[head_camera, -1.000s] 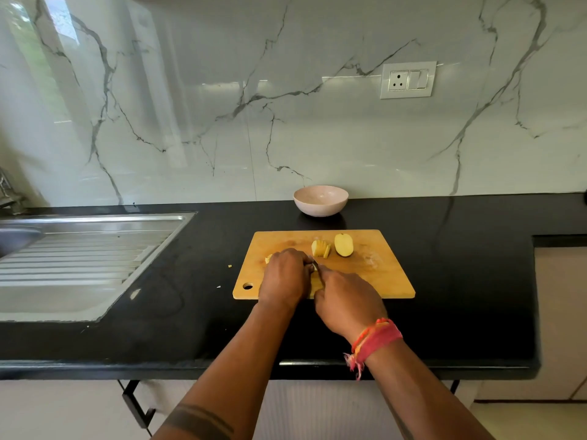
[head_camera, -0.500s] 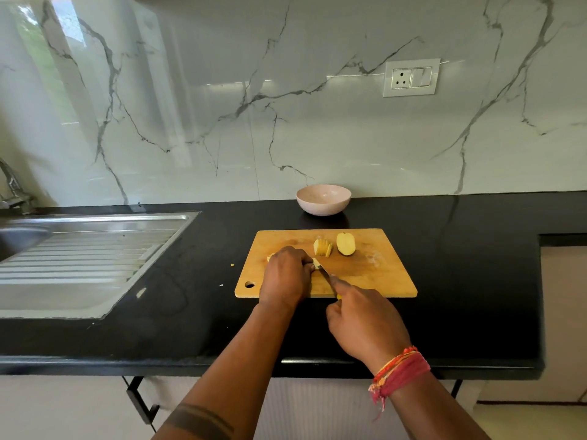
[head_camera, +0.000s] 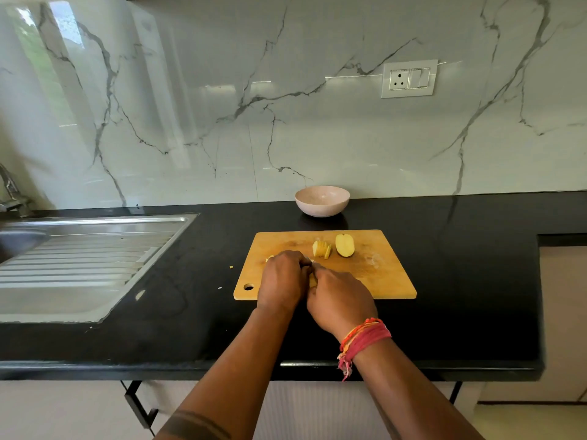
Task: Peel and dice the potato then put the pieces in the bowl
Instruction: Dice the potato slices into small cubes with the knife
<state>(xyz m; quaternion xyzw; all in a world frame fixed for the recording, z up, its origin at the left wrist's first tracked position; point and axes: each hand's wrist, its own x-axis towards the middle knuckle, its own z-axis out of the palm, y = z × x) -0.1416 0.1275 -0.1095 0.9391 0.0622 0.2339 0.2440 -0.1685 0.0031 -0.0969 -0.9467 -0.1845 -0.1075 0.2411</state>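
A wooden cutting board (head_camera: 381, 274) lies on the black counter. At its back sit a fanned stack of potato slices (head_camera: 321, 248) and a potato half (head_camera: 345, 245), cut face up. My left hand (head_camera: 282, 281) curls over a potato piece near the board's front left; only a yellow sliver shows beside it. My right hand (head_camera: 338, 298) grips a knife with a yellow handle (head_camera: 313, 280), pressed close against my left hand; the blade is almost fully hidden. A pale pink bowl (head_camera: 322, 201) stands behind the board, with nothing in it.
A steel sink with a ribbed drainboard (head_camera: 79, 258) fills the counter's left side, a tap (head_camera: 12, 195) at its far left. Small potato scraps (head_camera: 231, 267) lie on the counter left of the board. The marble wall carries a socket (head_camera: 409, 78).
My right hand, which had drawn back toward the counter's edge with the blade showing, has moved forward against my left hand again. The blade is now hidden.
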